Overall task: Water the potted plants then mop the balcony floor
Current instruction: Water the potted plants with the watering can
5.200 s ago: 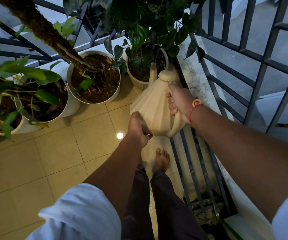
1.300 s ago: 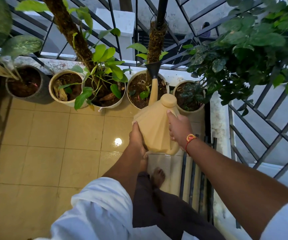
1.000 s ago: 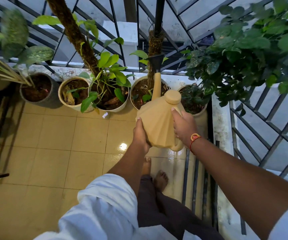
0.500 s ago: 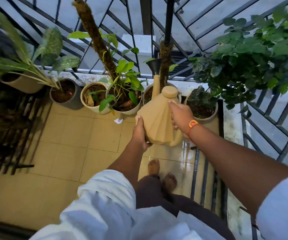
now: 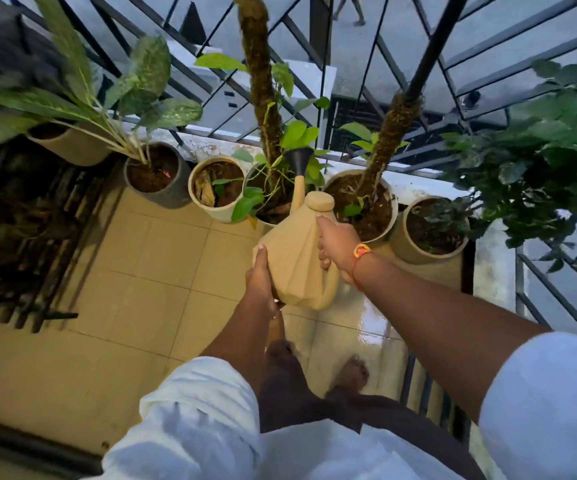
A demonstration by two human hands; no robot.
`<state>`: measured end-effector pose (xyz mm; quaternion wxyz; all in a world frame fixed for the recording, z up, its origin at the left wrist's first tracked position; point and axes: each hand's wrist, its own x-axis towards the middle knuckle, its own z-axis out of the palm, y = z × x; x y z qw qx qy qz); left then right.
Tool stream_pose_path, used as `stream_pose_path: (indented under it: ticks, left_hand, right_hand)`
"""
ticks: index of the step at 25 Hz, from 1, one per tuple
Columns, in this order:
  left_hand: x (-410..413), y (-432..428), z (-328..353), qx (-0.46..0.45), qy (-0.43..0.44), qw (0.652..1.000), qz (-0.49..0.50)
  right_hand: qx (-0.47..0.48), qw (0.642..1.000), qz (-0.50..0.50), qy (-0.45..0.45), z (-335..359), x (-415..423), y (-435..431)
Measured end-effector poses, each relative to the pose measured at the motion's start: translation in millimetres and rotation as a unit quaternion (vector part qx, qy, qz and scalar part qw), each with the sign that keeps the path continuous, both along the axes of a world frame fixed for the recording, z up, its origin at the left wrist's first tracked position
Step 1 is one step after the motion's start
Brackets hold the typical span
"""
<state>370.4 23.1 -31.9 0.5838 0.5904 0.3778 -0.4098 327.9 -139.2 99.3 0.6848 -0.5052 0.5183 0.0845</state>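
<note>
I hold a beige faceted watering can (image 5: 297, 258) in front of me with both hands. My right hand (image 5: 336, 243) grips its handle on the right side, and my left hand (image 5: 260, 279) cups its lower left side from beneath. The spout with its black rose (image 5: 299, 158) points up over the white pot with a moss pole and green leaves (image 5: 269, 199). A row of potted plants lines the railing: a grey pot (image 5: 157, 174), a cream pot (image 5: 215, 188), a second moss-pole pot (image 5: 363, 202) and a beige pot (image 5: 430, 230).
The beige tiled floor (image 5: 131, 271) is wet and shiny near my bare feet (image 5: 351, 372). A black metal railing (image 5: 418, 64) bounds the balcony at the back and right. A dark slatted rack (image 5: 37, 237) stands at the left. A leafy bush (image 5: 550, 140) overhangs at the right.
I have stepped back and leftwards along the row of pots; the can's spout has shifted from the right-hand moss-pole pot to the leafy pot left of it. More pots have come into view at left.
</note>
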Motion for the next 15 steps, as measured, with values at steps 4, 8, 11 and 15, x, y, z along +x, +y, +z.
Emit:
stream_pose_path:
  ticks: [4, 8, 11, 15]
  left_hand:
    - [41.3, 21.7, 7.0, -0.009, 0.025, 0.999, -0.020]
    - [76.4, 31.9, 10.8, -0.003, 0.045, 0.998, -0.046]
    - [92.1, 33.1, 7.4, 0.013, 0.062, 0.996, -0.067]
    - [100.2, 32.5, 4.5, 0.027, 0.084, 0.993, -0.075]
  right_hand:
    - [0.008, 0.999, -0.004, 0.043, -12.1, 49.7, 17.0]
    - [0.017, 0.996, -0.015, 0.082, -21.8, 84.2, 21.7]
    - [0.026, 0.994, -0.018, 0.101, -29.2, 98.8, 19.6]
    - [0.031, 0.993, -0.021, 0.108, -35.0, 109.9, 15.8]
